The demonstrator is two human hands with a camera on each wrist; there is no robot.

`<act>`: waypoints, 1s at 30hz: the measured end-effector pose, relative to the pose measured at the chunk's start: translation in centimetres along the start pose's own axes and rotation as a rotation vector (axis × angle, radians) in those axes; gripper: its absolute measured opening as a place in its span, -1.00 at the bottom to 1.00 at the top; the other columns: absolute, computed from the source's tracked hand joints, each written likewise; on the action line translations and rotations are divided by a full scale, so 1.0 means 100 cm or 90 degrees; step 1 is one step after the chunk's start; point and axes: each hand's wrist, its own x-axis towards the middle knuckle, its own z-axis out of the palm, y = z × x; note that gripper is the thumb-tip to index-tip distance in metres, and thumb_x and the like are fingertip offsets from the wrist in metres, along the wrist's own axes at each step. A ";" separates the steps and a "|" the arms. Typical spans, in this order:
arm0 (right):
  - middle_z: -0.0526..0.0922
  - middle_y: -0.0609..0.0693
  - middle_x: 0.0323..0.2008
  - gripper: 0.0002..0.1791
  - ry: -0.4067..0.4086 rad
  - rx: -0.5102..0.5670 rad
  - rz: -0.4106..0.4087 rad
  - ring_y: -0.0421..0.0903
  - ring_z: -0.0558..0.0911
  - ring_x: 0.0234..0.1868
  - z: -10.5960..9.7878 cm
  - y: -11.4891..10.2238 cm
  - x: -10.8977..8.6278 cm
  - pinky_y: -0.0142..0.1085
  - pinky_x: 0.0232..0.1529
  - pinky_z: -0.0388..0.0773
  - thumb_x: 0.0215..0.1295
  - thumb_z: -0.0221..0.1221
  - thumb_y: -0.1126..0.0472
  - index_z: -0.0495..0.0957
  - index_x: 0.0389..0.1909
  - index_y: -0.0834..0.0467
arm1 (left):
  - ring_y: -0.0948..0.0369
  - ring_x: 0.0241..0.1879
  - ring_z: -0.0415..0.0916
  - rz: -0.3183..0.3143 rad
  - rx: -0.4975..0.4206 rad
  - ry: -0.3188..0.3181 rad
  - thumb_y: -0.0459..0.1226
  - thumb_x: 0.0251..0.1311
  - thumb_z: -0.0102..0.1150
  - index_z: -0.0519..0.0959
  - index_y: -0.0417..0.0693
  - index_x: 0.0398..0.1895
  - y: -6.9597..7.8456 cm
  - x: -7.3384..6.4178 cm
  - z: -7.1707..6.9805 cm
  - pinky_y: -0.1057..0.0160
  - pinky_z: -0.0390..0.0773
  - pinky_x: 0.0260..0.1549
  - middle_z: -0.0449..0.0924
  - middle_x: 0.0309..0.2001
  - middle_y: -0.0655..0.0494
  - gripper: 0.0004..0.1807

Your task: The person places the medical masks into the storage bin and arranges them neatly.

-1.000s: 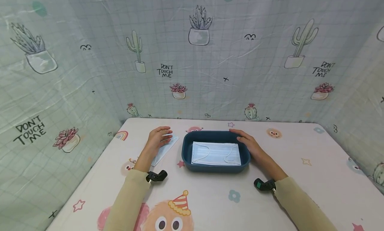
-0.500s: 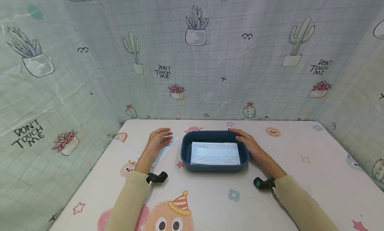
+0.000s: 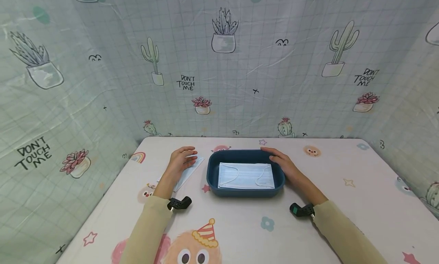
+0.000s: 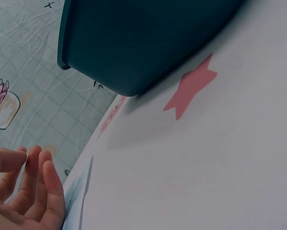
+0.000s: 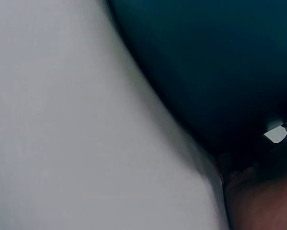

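Observation:
A dark blue plastic box with rounded corners sits near the middle of the table. Inside it lies a flat light-blue face mask, ear loops on top; whether others lie below is unclear. My right hand holds the box's far right corner, thumb over the rim and fingers along the outside. Left of the box, my left hand, also seen in the left wrist view, hovers with loosely curved fingers beside and over another face mask, which it partly covers. Nothing is gripped there; contact with the mask cannot be made out.
The white table carries printed cartoon pictures. Its far edge meets a pale curtain with cactus prints, which also hangs at both sides. Black camera mounts stick out from the left wrist and the right wrist.
The head view has shifted slightly. Both hands, the box and the masks stay where they were.

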 end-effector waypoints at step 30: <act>0.26 0.25 0.56 -0.48 -0.003 0.002 0.002 0.24 -0.01 0.67 -0.001 0.001 0.001 0.27 0.62 -0.23 0.60 -0.16 0.31 0.32 0.50 0.26 | -0.15 0.07 0.65 0.205 0.510 0.141 -0.44 0.15 0.26 0.64 -0.17 0.08 0.005 -0.010 -0.024 -0.15 0.55 0.09 0.70 0.06 -0.21 -0.62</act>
